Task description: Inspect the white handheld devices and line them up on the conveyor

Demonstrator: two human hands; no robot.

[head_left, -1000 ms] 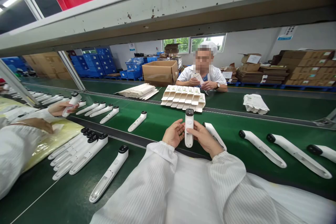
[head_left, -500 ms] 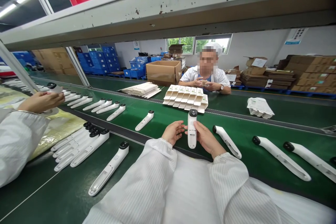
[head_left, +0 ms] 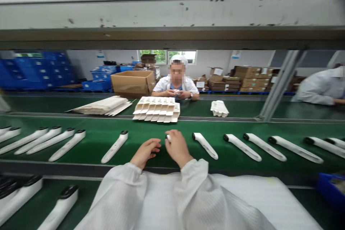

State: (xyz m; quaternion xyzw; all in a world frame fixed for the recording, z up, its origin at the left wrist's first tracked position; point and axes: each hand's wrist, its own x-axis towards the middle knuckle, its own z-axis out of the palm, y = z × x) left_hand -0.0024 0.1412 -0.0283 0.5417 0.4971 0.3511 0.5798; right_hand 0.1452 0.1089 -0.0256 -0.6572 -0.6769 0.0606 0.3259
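My right hand (head_left: 177,148) rests near the middle of the green conveyor belt (head_left: 151,125), fingers curled over a small white object (head_left: 168,137). Only its tip shows, and the rest is hidden under my hand. My left hand (head_left: 145,152) lies just to the left, fingers loose and holding nothing. The nearest white handheld device with a black end (head_left: 115,147) lies left of my hands. Another (head_left: 205,146) lies to the right. Several more lie in a row along the belt on both sides.
Folded cardboard inserts (head_left: 156,109) and a flat cardboard stack (head_left: 99,105) lie beyond my hands. A grey shelf beam (head_left: 172,18) crosses overhead. A person (head_left: 175,84) sits opposite, handling something small. Another person (head_left: 320,90) stands far right. A blue bin (head_left: 331,187) sits lower right.
My view has swung and levelled. My hands have dropped to the belt, and the upright device held between them is gone from sight. My left hand has let go.
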